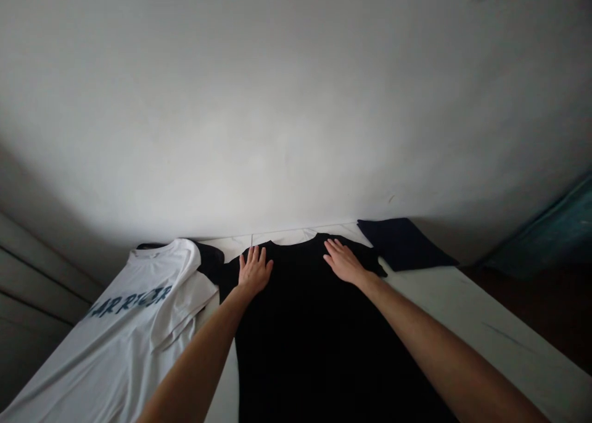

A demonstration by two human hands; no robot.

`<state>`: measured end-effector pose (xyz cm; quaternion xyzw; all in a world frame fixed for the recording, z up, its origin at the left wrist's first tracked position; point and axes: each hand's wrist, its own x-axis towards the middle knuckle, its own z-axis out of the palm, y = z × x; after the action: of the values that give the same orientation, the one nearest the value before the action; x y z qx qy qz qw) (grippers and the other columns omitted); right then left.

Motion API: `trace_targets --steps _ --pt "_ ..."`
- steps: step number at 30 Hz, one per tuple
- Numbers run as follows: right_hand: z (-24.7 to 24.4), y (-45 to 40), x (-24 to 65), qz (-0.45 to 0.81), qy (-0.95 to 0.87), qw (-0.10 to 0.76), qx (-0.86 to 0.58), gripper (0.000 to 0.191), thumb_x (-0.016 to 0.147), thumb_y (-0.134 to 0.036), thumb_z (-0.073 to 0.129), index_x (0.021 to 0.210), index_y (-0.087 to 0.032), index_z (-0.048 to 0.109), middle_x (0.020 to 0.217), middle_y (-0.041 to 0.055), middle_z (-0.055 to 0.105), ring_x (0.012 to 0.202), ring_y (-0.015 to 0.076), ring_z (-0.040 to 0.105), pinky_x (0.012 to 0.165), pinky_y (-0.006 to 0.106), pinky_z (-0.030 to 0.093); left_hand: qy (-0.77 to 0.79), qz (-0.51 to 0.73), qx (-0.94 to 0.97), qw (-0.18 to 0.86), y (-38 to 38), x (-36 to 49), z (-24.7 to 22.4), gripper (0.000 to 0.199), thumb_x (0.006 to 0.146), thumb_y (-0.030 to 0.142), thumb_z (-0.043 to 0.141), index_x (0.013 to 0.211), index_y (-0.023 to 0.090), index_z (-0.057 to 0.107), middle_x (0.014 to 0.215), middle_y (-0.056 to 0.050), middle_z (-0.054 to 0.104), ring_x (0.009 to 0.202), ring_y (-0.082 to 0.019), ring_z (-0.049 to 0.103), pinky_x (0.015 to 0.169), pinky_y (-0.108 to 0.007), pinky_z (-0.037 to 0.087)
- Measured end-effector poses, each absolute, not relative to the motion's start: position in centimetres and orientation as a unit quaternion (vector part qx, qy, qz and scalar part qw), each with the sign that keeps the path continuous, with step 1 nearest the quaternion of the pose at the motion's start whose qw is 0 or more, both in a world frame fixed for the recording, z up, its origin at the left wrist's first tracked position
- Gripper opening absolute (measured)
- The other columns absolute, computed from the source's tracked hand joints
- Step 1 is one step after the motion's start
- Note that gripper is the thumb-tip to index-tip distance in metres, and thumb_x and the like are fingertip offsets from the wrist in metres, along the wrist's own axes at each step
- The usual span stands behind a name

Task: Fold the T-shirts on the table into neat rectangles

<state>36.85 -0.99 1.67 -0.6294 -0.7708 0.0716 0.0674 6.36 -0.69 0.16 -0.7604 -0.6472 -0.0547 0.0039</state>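
Hands: left hand [255, 271], right hand [345, 261] spread flat on black T-shirt [296, 349] | white T-shirt [124, 312] reads "WARRIOR"

Matt black cloth T-shirt [300, 336], smooth white cloth T-shirt [124, 330], matt painted wall [277, 102]

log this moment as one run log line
left hand: flat on black t-shirt by collar | right hand: flat on same shirt near shoulder | nearby: white printed t-shirt, navy cloth
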Motion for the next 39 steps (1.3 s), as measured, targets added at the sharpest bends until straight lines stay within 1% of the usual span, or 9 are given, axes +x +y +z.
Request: trace_targets --steps 5,11,18,20,22,26,28,34,39 --pt "-1.4 2.6 41.2 0.056 -0.746 -0.002 -0.664 0.068 0.102 -0.052 0.028 0.159 -0.015 0.030 0.166 0.0127 0.025 0.153 0.0309 0.019 0.122 0.052 0.019 -0.633 -0.018 -0.773 -0.037 2.9 5.0 -1.5 0.064 0.101 0.056 0.025 0.157 0.023 0.031 0.167 -0.014 0.023 0.155 -0.033 0.014 0.120 -0.065 0.016" --pt "-1.8 3.0 42.0 0.047 -0.752 0.002 -0.657 0.076 0.099 -0.064 0.027 0.160 -0.020 0.026 0.168 0.0130 0.018 0.154 0.0337 0.014 0.121 0.056 0.017 -0.621 -0.010 -0.784 -0.019 4.6 4.4 -1.6 0.065 0.101 0.057 0.027 0.157 0.024 0.029 0.168 -0.013 0.020 0.155 -0.034 0.012 0.120 -0.065 0.017" --pt "-1.5 3.8 43.3 0.045 -0.759 0.003 -0.650 0.074 0.099 -0.063 0.028 0.160 -0.021 0.027 0.167 0.0132 0.020 0.153 0.0337 0.017 0.121 0.057 0.019 -0.622 0.008 -0.783 -0.021 4.6 4.3 -1.1 0.066 0.101 0.057 0.027 0.157 0.024 0.029 0.167 -0.012 0.022 0.155 -0.035 0.012 0.120 -0.066 0.017" --pt "-1.1 4.1 44.6 0.014 -0.745 0.028 -0.666 0.066 0.102 -0.055 0.029 0.158 -0.021 0.030 0.166 0.0139 0.026 0.152 0.0328 0.023 0.120 0.056 0.024 -0.628 -0.006 -0.779 -0.005 4.2 4.9 -0.7 0.064 0.101 0.055 0.027 0.157 0.022 0.030 0.167 -0.014 0.023 0.155 -0.035 0.013 0.118 -0.069 0.016" --pt "-0.4 4.5 46.5 -0.013 -0.718 0.053 -0.694 0.057 0.104 -0.043 0.030 0.155 -0.018 0.037 0.159 0.0160 0.039 0.147 0.0315 0.035 0.116 0.051 0.033 -0.619 -0.029 -0.785 0.015 3.7 6.5 -0.2 0.063 0.102 0.051 0.027 0.156 0.019 0.031 0.166 -0.014 0.024 0.155 -0.035 0.014 0.118 -0.070 0.016" --pt "1.1 5.5 49.6 -0.017 -0.672 0.069 -0.737 0.042 0.102 -0.025 0.037 0.134 -0.013 0.061 0.130 0.0191 0.065 0.120 0.0287 0.060 0.100 0.039 0.045 -0.546 -0.060 -0.836 0.014 3.0 12.0 0.6 0.059 0.103 0.046 0.028 0.154 0.019 0.034 0.166 -0.012 0.027 0.155 -0.031 0.016 0.120 -0.068 0.017" --pt "1.7 6.2 49.6 -0.011 -0.677 0.068 -0.733 0.036 0.100 -0.023 0.041 0.123 -0.014 0.068 0.120 0.0178 0.069 0.112 0.0274 0.063 0.096 0.036 0.046 -0.510 -0.065 -0.857 -0.002 3.1 15.0 0.7 0.057 0.103 0.043 0.029 0.153 0.017 0.037 0.165 -0.012 0.029 0.154 -0.031 0.019 0.121 -0.065 0.018" --pt "1.7 10.1 44.2 0.008 -0.741 0.087 -0.666 0.032 0.102 -0.030 0.044 0.110 -0.019 0.073 0.114 0.0119 0.073 0.108 0.0225 0.064 0.093 0.029 0.044 -0.506 -0.054 -0.861 -0.002 5.0 17.8 0.1 0.047 0.102 0.031 0.035 0.145 0.018 0.048 0.160 -0.009 0.041 0.149 -0.031 0.031 0.121 -0.053 0.028" --pt "1.5 12.9 39.9 0.044 -0.790 0.086 -0.605 0.027 0.099 -0.036 0.053 0.108 -0.023 0.075 0.114 0.0078 0.075 0.110 0.0221 0.065 0.091 0.027 0.045 -0.572 -0.039 -0.819 0.024 8.5 13.8 1.5 0.033 0.099 0.024 0.040 0.115 0.018 0.068 0.126 -0.013 0.067 0.123 -0.028 0.058 0.103 -0.044 0.046"
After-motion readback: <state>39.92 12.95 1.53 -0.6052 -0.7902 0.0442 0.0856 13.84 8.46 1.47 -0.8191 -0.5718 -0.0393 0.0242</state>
